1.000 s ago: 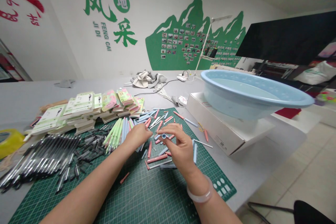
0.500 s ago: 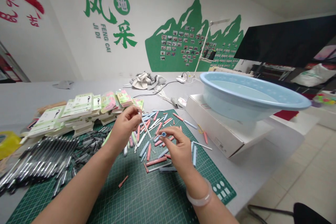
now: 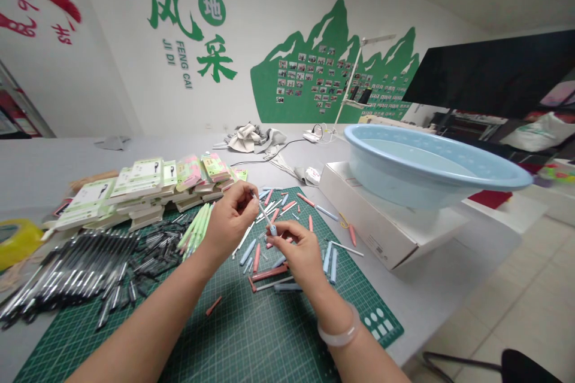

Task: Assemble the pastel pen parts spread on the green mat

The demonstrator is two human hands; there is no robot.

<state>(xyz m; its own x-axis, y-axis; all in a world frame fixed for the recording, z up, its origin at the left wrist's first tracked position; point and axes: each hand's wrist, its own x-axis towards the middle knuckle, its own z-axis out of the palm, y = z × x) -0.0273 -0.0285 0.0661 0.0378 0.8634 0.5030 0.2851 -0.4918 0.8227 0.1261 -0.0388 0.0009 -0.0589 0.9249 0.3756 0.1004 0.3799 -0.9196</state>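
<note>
Between the thumb and fingers of my left hand (image 3: 236, 215) is a thin whitish pen refill (image 3: 265, 212), held aslant. Its lower end meets the mouth of a light-blue pen barrel (image 3: 274, 230); how far inside it sits I cannot tell. My right hand (image 3: 300, 251) pinches that barrel, most of which the fingers hide. Below and around both hands, red pen parts (image 3: 256, 257), blue pen parts (image 3: 333, 266) and white refills (image 3: 245, 242) lie loose on a green cutting mat (image 3: 188, 335). Light-green pen pieces (image 3: 197, 227) are bunched beside my left wrist.
Black pens (image 3: 81, 269) lie in a row at the left, near stacked small boxes (image 3: 139, 179) and a yellow tape roll (image 3: 20, 242). At the right, a large blue basin (image 3: 404, 185) rests on a white carton (image 3: 359, 215). Crumpled cloths (image 3: 251, 137) lie at the back.
My left hand has moved right, bringing the refill's lower end to the barrel's mouth. The barrel in my right hand has tipped, its opening now turned up towards the refill.
</note>
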